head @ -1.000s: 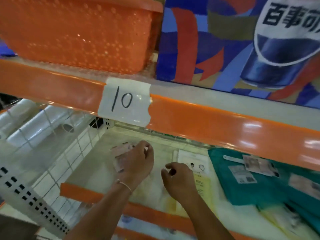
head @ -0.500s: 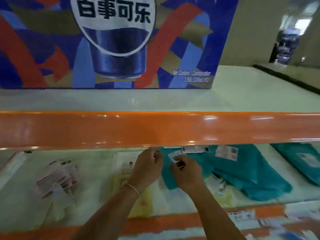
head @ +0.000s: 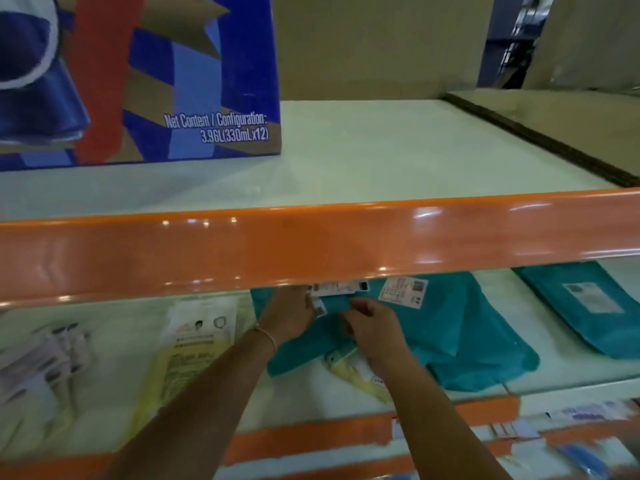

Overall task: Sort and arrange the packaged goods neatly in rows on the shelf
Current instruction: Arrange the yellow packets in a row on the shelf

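Both my hands reach under the orange beam onto the white shelf [head: 311, 393]. My left hand [head: 289, 315] and my right hand [head: 372, 325] rest on the upper left part of a teal flat package [head: 443, 327] with white labels. Whether either hand grips it I cannot tell. A second teal package [head: 588, 306] lies apart at the right. A yellow-and-white flat package [head: 194, 344] lies left of my hands, and a clear pack with pink and grey contents [head: 41, 362] at far left. A pale yellow packet [head: 349, 367] pokes out under my right wrist.
The orange shelf beam [head: 311, 244] crosses the view just above my hands and hides the back of the lower shelf. On the upper shelf stands a blue drinks carton [head: 145, 81] at left. A lower orange edge [head: 311, 438] and blurred goods [head: 581, 455] lie below right.
The view has swung right along the shelf. My hands left the clear pack at far left and moved right onto the teal package, the right hand sliding a little further right.
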A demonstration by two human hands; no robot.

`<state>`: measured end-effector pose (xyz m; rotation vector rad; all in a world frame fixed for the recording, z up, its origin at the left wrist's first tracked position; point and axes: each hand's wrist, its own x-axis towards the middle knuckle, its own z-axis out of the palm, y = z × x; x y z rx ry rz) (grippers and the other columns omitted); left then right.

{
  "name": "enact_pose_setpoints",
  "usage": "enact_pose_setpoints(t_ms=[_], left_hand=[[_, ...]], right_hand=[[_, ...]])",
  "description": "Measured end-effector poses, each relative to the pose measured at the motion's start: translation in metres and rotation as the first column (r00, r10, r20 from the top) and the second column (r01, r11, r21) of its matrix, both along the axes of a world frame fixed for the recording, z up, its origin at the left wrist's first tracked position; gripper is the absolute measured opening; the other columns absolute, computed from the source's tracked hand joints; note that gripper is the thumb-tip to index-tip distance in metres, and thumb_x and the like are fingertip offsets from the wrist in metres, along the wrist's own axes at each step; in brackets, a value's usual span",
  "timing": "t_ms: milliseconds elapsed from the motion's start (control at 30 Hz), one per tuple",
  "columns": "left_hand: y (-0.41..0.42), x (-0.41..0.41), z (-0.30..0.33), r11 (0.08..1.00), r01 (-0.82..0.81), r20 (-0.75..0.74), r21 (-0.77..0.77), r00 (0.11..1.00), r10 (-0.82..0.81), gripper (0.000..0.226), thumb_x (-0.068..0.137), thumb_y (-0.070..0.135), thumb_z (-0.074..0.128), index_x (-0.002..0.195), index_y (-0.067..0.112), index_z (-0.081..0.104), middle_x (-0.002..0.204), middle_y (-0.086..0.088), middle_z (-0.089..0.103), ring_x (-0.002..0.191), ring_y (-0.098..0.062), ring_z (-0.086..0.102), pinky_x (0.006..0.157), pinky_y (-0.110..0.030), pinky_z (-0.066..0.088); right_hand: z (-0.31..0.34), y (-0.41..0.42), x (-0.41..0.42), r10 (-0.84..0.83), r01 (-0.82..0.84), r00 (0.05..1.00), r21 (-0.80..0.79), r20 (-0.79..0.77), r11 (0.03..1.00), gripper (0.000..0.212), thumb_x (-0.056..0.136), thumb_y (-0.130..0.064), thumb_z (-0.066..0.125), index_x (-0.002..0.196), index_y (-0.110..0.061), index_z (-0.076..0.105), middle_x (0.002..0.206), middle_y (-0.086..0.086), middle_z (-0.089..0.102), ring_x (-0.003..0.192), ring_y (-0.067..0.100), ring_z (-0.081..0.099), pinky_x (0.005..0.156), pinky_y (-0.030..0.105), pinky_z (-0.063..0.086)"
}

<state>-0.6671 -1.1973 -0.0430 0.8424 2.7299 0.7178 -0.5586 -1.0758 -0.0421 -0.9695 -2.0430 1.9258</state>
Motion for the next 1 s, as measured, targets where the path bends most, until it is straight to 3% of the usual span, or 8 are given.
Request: enact_pose_setpoints(t_ms=[100,200,300,400,600,800,933,1000], left_hand=[[0.006,-0.020,0.003,0.975,-0.047,0.010,-0.217,0.999,0.050,0.032,0.100,0.018,0.039,0.121,0.001,0.056,0.118,-0.016,0.060,0.103,-0.031,0.057,0.090,-0.036,0.046],[0.013,-0.024,0.010,0.956,-0.021,0.084,-0.291,0.995,0.048,0.024,0.103,0.015,0.035,0.103,0.003,0.056,0.098,-0.012,0.050,0.083,-0.023,0.048,0.078,-0.028,0.037],[0.017,-0.029,0.005,0.926,0.016,0.063,-0.377,0.998,0.008,0.027,0.103,0.014,0.034,0.104,0.003,0.058,0.109,-0.017,0.057,0.083,-0.023,0.052,0.086,-0.033,0.039],[0.017,-0.037,-0.014,0.942,-0.023,-0.028,-0.334,1.000,0.014,0.031,0.102,0.023,0.036,0.115,0.008,0.060,0.116,-0.015,0.063,0.093,-0.028,0.057,0.089,-0.038,0.047],[0.006,-0.033,-0.022,0.986,-0.077,-0.091,-0.150,0.994,0.063,0.025,0.095,0.022,0.043,0.091,0.010,0.065,0.092,-0.013,0.069,0.079,-0.027,0.062,0.073,-0.034,0.052],[-0.003,-0.018,-0.021,0.998,0.016,-0.228,-0.063,0.973,-0.030,0.019,0.092,0.014,0.053,0.105,0.011,0.066,0.101,-0.014,0.070,0.095,-0.033,0.059,0.101,-0.040,0.038],[-0.009,-0.010,-0.019,0.998,0.057,-0.289,-0.021,0.955,-0.061,0.019,0.088,0.016,0.058,0.102,0.012,0.069,0.092,-0.015,0.071,0.086,-0.034,0.062,0.076,-0.033,0.041],[-0.011,-0.005,-0.019,0.998,0.059,-0.284,-0.009,0.957,-0.059,0.025,0.087,0.017,0.059,0.110,0.015,0.069,0.090,-0.016,0.069,0.084,-0.033,0.059,0.072,-0.031,0.043]], right_hand=[[-0.001,0.008,-0.001,0.023,-0.028,0.999,-0.110,-0.049,0.993,0.024,0.093,-0.004,0.057,0.117,-0.008,0.059,0.105,0.010,0.063,0.084,0.015,0.061,0.065,0.020,0.052],[0.001,0.011,-0.004,0.065,-0.075,0.995,-0.131,-0.080,0.989,0.019,0.094,-0.002,0.054,0.111,-0.005,0.060,0.101,0.010,0.064,0.086,0.020,0.062,0.080,0.033,0.056],[0.006,0.015,-0.006,0.111,-0.126,0.988,-0.150,-0.104,0.981,0.021,0.093,0.001,0.051,0.086,-0.015,0.063,0.084,0.008,0.063,0.078,0.020,0.061,0.084,0.041,0.054],[0.005,0.018,-0.008,0.139,-0.149,0.985,-0.101,-0.103,0.984,0.023,0.092,-0.001,0.053,0.080,-0.017,0.063,0.083,0.009,0.063,0.079,0.021,0.061,0.087,0.046,0.054],[-0.005,0.013,-0.010,0.109,-0.116,0.990,-0.084,-0.092,0.990,0.014,0.093,-0.005,0.056,0.094,-0.014,0.066,0.092,0.007,0.067,0.084,0.019,0.064,0.084,0.040,0.057],[-0.012,0.006,-0.012,0.042,-0.047,0.995,-0.052,-0.092,0.998,0.013,0.092,-0.007,0.058,0.091,-0.014,0.069,0.089,0.008,0.070,0.083,0.020,0.066,0.073,0.032,0.058],[-0.012,-0.001,-0.014,-0.003,0.001,0.995,-0.022,-0.095,1.000,0.019,0.091,-0.007,0.060,0.082,-0.023,0.066,0.088,0.005,0.069,0.084,0.019,0.065,0.072,0.030,0.056],[-0.013,-0.003,-0.014,-0.018,0.015,0.996,-0.033,-0.087,0.999,0.013,0.091,-0.008,0.061,0.088,-0.019,0.067,0.088,0.001,0.068,0.084,0.017,0.064,0.070,0.026,0.056]])
